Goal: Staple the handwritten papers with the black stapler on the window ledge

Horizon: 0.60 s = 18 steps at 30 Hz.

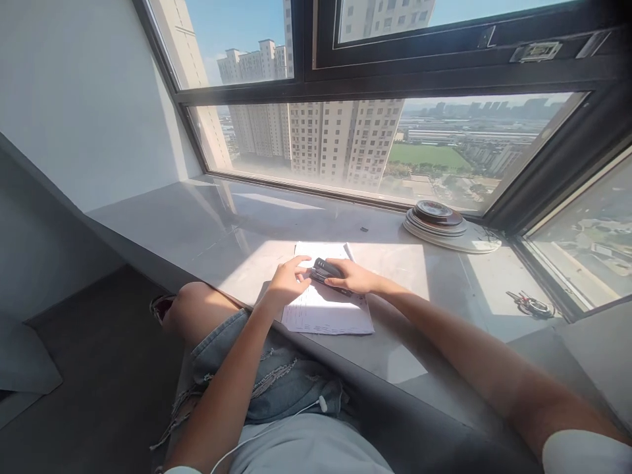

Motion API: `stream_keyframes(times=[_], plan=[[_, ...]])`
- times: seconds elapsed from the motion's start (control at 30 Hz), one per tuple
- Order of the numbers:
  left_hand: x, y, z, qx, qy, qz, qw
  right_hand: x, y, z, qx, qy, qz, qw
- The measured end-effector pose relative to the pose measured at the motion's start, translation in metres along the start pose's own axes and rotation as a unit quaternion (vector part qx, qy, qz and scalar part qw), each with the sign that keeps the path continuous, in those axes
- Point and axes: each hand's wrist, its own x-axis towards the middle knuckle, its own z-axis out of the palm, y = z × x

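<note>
We are sitting at the grey window ledge, working a black stapler over the upper part of a stack of printed sheets lying flat before us. Our right hand is curling over the stapler's right end, gripping it. Our left hand is touching its left end with the fingertips; pinching or only steadying, we cannot tell. We are judging the stapling as under way, not finished, since no staple is showing. Plates and keys are lying well apart, rightward.
</note>
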Motion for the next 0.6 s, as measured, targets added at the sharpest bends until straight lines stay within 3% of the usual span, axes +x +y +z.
stream_keyframes(times=[0.17,0.3,0.37,0.47,0.6], plan=[[-0.003,0.009,0.008,-0.005,-0.013,0.055,0.998,-0.001,0.004,-0.003,-0.036,0.011,0.021,0.999],[-0.003,0.009,-0.004,-0.007,-0.048,0.049,0.998,-0.001,-0.001,-0.008,-0.031,-0.028,0.002,0.999],[0.0,0.002,-0.015,0.05,-0.033,0.028,0.998,0.0,-0.005,-0.011,-0.027,-0.041,0.003,0.999],[0.009,-0.017,-0.029,0.23,0.062,-0.015,0.971,-0.001,-0.009,-0.016,-0.023,-0.062,0.025,0.998],[0.016,-0.042,-0.03,0.361,0.07,-0.018,0.93,-0.009,-0.001,-0.03,-0.043,-0.05,0.072,0.995]])
